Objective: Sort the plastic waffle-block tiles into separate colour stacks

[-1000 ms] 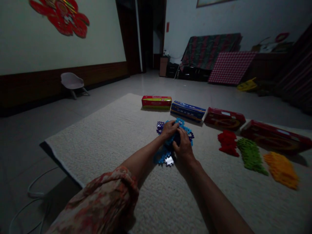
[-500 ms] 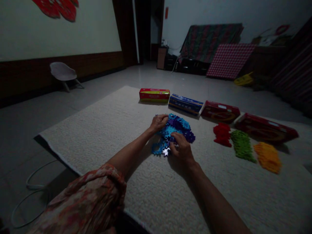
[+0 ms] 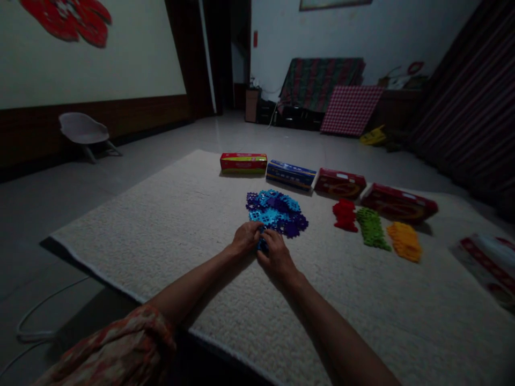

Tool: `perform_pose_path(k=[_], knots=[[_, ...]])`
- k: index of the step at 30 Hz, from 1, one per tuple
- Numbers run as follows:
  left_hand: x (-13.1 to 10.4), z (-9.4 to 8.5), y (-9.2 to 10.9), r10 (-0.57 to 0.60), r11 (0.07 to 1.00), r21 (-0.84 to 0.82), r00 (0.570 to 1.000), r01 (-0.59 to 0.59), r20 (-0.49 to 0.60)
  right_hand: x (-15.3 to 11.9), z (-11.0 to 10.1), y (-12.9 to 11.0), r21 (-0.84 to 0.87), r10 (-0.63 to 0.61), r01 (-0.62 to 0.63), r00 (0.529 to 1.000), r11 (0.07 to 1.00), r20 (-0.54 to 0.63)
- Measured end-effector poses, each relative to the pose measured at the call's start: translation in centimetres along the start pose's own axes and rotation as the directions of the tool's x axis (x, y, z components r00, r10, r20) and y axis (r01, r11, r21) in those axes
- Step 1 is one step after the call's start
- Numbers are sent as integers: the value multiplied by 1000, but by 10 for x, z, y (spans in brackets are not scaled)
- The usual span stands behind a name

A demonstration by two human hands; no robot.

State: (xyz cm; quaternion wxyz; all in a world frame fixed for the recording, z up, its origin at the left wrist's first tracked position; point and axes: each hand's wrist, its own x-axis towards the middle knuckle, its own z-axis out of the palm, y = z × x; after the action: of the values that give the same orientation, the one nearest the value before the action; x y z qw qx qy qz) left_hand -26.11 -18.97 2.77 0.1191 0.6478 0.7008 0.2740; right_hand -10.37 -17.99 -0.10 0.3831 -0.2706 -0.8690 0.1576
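A loose heap of light blue and purple plastic snowflake pieces [image 3: 277,206] lies on the pale mat [image 3: 161,214]. At the heap's near edge my left hand [image 3: 245,237] and my right hand [image 3: 277,256] almost meet. Between them is a small group of blue snowflake pieces [image 3: 263,244], partly covered by the fingers. Both hands have their fingers closed on these pieces. How many pieces there are, and whether they are joined, is hidden.
Behind the heap stand a red and yellow box [image 3: 243,163], a blue box [image 3: 291,175] and two dark red boxes [image 3: 340,184]. To the right lie red [image 3: 345,215], green [image 3: 373,229] and orange pieces [image 3: 404,241] in separate piles. A plastic-wrapped package [image 3: 493,262] sits far right.
My left hand has come down from the heap's far left side towards me and now meets my right hand. The blue pieces are now between both hands. The camera view has shifted rightward.
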Motion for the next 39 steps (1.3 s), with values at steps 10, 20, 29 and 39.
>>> perform_pose_path(k=[10,20,29,39], knots=[[-8,24,13,-46,964,-266,978,-10,-202,-3,-1,0,134,59,-45,993,990,-106],[78,7,52,-67,959,-282,971,0,-228,58,-28,54,42,27,-17,974,999,-226],[137,7,50,-159,976,-181,962,120,-220,102,-38,88,15,82,-80,989,997,-122],[98,48,88,313,950,25,946,-312,-78,17,-99,129,-70,210,-237,937,969,-278]])
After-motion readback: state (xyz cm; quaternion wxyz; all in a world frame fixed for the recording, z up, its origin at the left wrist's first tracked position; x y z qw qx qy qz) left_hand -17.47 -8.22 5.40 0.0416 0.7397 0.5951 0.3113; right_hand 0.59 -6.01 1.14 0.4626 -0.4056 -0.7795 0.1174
